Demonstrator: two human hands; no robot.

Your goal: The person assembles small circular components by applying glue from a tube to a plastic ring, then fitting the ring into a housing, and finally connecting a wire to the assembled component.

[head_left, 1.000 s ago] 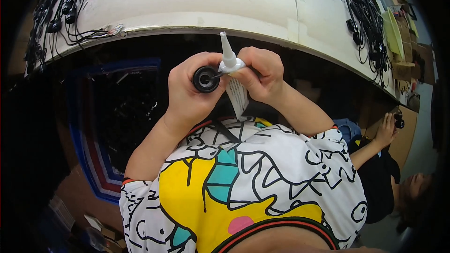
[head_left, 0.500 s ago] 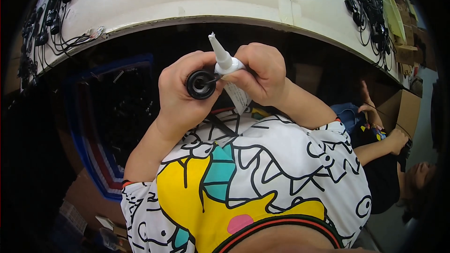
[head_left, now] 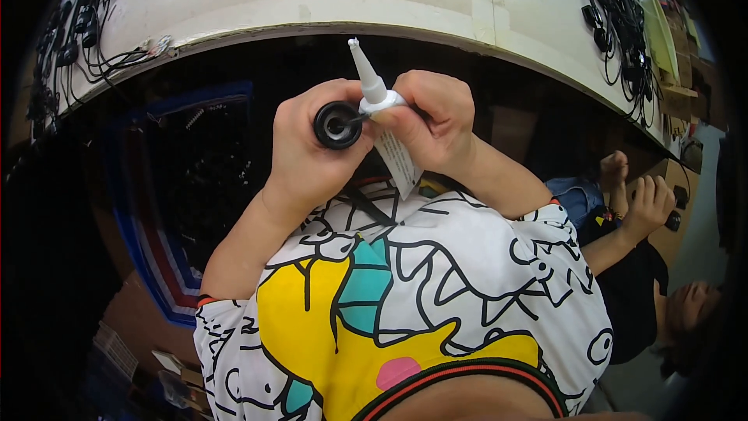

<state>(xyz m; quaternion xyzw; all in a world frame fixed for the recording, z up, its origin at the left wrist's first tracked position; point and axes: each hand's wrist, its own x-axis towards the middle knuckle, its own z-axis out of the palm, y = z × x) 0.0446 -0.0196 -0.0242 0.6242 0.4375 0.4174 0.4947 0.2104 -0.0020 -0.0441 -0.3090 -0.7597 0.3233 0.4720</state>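
Observation:
My left hand (head_left: 308, 136) is closed round a black round housing (head_left: 337, 125). Its ring-shaped open end faces up, with a paler centre. From the inside, a thin dark strip or wire runs across the rim to my right fingertips. My right hand (head_left: 436, 121) grips a white glue tube (head_left: 396, 157) with a long tapered nozzle, which points up and away from me. The tube's printed flat end hangs below my fingers. Both hands meet in front of my chest, just short of the table edge. What my left fingers do behind the housing is hidden.
A white table (head_left: 327, 0) lies ahead. Black cable bundles sit on it at left (head_left: 86, 23) and right (head_left: 615, 15). Below left is a blue-edged bag (head_left: 140, 210) with dark small parts. To my right sits another person (head_left: 639, 265), hands raised.
The housing has tipped slightly, showing more of its inside, and my left hand has shifted a little right. The co-worker's hand has lifted. My grip on both things is unchanged.

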